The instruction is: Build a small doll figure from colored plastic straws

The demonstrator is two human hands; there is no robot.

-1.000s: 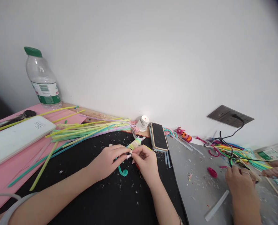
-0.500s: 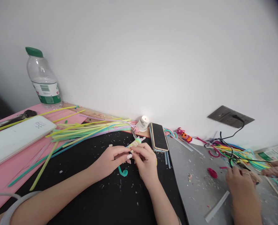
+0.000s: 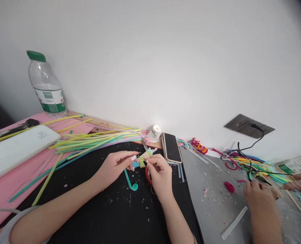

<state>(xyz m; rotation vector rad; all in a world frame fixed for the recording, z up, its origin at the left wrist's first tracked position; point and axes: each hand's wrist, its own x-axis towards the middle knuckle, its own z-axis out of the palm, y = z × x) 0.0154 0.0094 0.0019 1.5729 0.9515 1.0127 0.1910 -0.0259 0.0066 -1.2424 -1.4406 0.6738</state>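
Note:
A small pipe-cleaner figure [image 3: 142, 160], with blue and yellow wound parts and pale tips at its far end, is held between my two hands over the black mat [image 3: 102, 220]. My left hand [image 3: 114, 166] has its thumb and fingers closed at the blue end. Pinched together, the thumb and forefinger of my right hand [image 3: 162, 176] grip the yellow part. A teal pipe cleaner [image 3: 133, 186] with a curled tip hangs or lies just below the left fingertips; I cannot tell which. Partly hidden beside my right hand is a red loop [image 3: 148, 175].
Pipe cleaners [image 3: 89, 144] lie in a bundle behind my left hand. A paper cup [image 3: 155, 134] and a phone [image 3: 172, 148] are at the back. Left stand a power bank [image 3: 20, 150] and a bottle [image 3: 48, 88]. At right, another person's hand [image 3: 260, 200] works on the grey mat [image 3: 203, 217].
My hands have moved slightly apart, and more of the figure's blue and yellow body shows. The red loop beside my right hand has come into sight.

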